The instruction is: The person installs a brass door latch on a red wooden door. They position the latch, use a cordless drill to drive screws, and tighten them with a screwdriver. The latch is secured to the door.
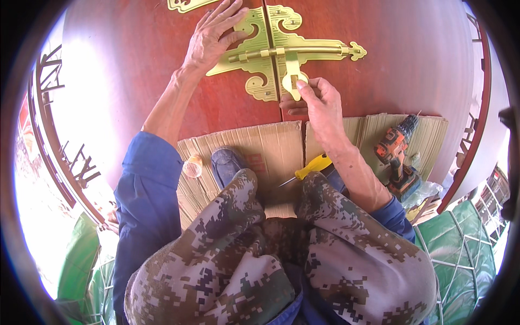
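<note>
A brass bolt latch (260, 53) with ornate scrolled plates (261, 81) lies across the seam between two red wooden panels. My left hand (208, 43) rests at the left plate's upper edge, fingers stretched out. With thumb and fingers, my right hand (325, 105) pinches the brass hasp (293, 73) that hangs from the bolt beside the seam. Some fingers of this hand are hidden behind the hasp.
Flattened cardboard (276, 146) lies under my shoe (227, 165). A yellow-handled screwdriver (313, 167) sits between my knees. To the right is an orange and black cordless drill (398, 154); a small clear cup (193, 166) is at left. Another brass fitting (187, 4) shows at the top.
</note>
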Demonstrator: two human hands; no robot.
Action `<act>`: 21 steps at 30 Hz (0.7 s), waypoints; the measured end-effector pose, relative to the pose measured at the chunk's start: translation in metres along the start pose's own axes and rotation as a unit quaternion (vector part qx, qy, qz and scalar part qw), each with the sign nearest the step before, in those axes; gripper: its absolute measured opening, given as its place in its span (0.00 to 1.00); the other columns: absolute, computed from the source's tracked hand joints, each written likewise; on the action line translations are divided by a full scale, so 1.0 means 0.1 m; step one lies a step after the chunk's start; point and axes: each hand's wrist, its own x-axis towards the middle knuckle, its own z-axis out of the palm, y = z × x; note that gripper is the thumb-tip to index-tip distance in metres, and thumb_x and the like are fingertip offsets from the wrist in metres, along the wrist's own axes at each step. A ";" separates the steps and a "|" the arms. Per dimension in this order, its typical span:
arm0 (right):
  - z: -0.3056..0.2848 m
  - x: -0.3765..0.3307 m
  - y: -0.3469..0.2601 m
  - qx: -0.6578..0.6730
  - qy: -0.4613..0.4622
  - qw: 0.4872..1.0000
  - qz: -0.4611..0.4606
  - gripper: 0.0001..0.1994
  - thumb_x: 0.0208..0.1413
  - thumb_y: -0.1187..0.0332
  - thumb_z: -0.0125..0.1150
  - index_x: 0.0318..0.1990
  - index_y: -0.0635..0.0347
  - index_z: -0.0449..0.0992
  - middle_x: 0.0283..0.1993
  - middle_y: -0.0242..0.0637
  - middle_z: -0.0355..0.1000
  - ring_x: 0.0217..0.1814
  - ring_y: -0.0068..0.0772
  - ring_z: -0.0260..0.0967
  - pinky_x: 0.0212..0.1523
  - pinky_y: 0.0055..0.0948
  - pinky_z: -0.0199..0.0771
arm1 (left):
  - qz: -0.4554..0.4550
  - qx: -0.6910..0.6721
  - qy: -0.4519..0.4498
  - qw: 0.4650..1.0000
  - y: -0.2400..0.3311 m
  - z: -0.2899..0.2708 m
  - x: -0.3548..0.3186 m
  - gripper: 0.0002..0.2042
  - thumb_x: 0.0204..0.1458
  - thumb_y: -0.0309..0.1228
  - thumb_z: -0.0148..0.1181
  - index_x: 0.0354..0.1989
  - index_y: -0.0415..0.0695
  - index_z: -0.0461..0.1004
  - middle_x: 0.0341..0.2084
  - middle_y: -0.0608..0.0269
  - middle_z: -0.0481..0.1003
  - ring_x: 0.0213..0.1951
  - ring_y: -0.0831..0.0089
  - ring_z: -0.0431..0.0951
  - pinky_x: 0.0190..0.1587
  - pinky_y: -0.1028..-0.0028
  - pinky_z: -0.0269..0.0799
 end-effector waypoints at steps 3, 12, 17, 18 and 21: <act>-0.04 0.00 0.04 -0.008 -0.005 1.000 -0.007 0.12 0.72 0.63 0.58 0.49 0.66 0.72 0.40 0.47 0.82 0.37 0.35 0.84 0.36 0.30 0.84 | 0.011 0.005 0.002 1.000 0.00 0.01 0.00 0.26 0.56 0.34 0.68 0.65 0.44 0.75 0.70 0.48 0.69 0.73 0.48 0.63 0.71 0.55 0.63; -0.03 0.01 0.05 -0.043 -0.004 0.999 0.004 0.13 0.73 0.63 0.56 0.48 0.66 0.72 0.39 0.47 0.82 0.36 0.35 0.84 0.37 0.30 0.84 | -0.020 -0.008 -0.005 1.000 -0.02 0.04 -0.03 0.27 0.56 0.35 0.69 0.65 0.45 0.76 0.70 0.49 0.68 0.74 0.49 0.62 0.72 0.54 0.61; -0.10 -0.03 0.03 -0.037 0.014 0.999 0.006 0.12 0.73 0.64 0.55 0.48 0.66 0.72 0.39 0.47 0.83 0.35 0.34 0.84 0.35 0.28 0.83 | -0.018 -0.056 0.013 0.998 -0.07 0.13 -0.06 0.28 0.60 0.41 0.65 0.71 0.58 0.71 0.74 0.66 0.65 0.77 0.61 0.58 0.78 0.57 0.52; -0.11 -0.01 0.01 -0.035 0.023 0.999 0.003 0.12 0.73 0.64 0.55 0.48 0.66 0.72 0.39 0.47 0.83 0.35 0.34 0.84 0.34 0.28 0.83 | -0.014 -0.053 0.018 0.998 -0.10 0.13 -0.06 0.28 0.60 0.39 0.65 0.71 0.58 0.71 0.74 0.66 0.65 0.77 0.61 0.58 0.77 0.57 0.52; -0.15 0.03 0.03 -0.036 0.009 0.999 0.007 0.12 0.73 0.63 0.56 0.48 0.66 0.72 0.39 0.47 0.83 0.35 0.35 0.84 0.34 0.28 0.83 | 0.006 -0.055 0.025 0.998 -0.14 0.16 -0.05 0.28 0.60 0.35 0.66 0.70 0.55 0.72 0.74 0.66 0.65 0.76 0.60 0.59 0.77 0.58 0.53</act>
